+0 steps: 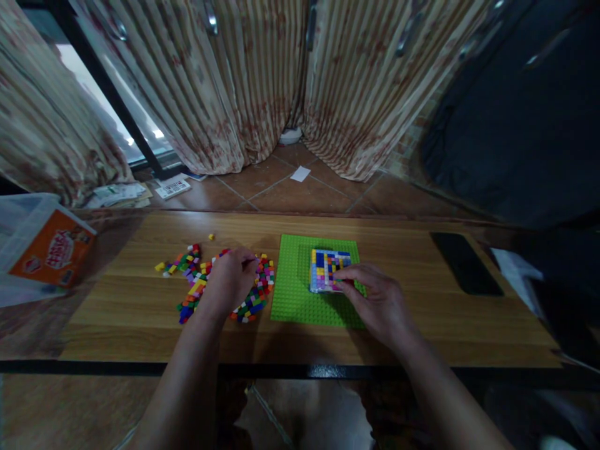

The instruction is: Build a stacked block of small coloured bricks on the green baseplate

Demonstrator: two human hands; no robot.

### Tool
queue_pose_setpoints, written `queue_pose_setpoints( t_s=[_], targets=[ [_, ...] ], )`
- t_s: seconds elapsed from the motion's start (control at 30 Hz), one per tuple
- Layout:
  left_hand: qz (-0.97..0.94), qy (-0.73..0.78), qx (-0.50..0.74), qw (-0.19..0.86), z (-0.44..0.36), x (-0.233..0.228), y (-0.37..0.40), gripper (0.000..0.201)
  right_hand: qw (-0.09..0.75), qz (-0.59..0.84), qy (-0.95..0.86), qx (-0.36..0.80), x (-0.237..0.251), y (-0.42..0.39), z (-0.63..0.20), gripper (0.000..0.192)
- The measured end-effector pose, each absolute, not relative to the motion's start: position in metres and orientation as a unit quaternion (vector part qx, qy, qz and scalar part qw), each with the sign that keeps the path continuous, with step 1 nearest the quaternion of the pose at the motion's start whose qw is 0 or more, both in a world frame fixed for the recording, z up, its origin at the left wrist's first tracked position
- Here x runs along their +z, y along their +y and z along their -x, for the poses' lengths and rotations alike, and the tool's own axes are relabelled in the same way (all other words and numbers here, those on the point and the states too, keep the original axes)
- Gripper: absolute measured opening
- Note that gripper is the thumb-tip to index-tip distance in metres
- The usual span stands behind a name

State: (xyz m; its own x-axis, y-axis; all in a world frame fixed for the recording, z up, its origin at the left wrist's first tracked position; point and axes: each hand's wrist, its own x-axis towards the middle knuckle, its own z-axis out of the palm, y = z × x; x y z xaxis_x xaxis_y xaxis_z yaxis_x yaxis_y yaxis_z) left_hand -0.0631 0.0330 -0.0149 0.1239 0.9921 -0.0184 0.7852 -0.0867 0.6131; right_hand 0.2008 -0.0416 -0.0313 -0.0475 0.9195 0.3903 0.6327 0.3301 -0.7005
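A green baseplate [295, 300] lies on the wooden table [422, 325]. On it stands a small square block of coloured bricks [325, 265] in blue, yellow, white and pink. My right hand [375, 300] touches the block's near right edge with its fingertips. To the left of the plate a pile of small loose bricks [192, 275] in many colours is spread out. My left hand [229, 278] rests over that pile, fingers curled down into it; whether it holds a brick is hidden.
A black phone [464, 262] lies flat at the table's right. An orange and white box [51, 250] stands at the far left beside a clear container. Striped curtains [262, 81] hang behind over a tiled floor with scattered papers [173, 185].
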Motion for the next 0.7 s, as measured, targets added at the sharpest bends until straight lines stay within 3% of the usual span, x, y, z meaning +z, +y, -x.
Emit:
queue_pose_setpoints(
  t_s=[0.23, 0.7],
  targets=[
    [-0.717, 0.646, 0.169, 0.199, 0.063, -0.011, 0.033, 0.022, 0.441, 0.57, -0.671, 0.174, -0.033, -0.039, -0.199, 0.009],
    [-0.701, 0.68, 0.149, 0.156, 0.063, -0.009, 0.033, 0.028, 0.511, 0.572, -0.558, 0.317, -0.028, -0.039, -0.19, 0.01]
  ],
)
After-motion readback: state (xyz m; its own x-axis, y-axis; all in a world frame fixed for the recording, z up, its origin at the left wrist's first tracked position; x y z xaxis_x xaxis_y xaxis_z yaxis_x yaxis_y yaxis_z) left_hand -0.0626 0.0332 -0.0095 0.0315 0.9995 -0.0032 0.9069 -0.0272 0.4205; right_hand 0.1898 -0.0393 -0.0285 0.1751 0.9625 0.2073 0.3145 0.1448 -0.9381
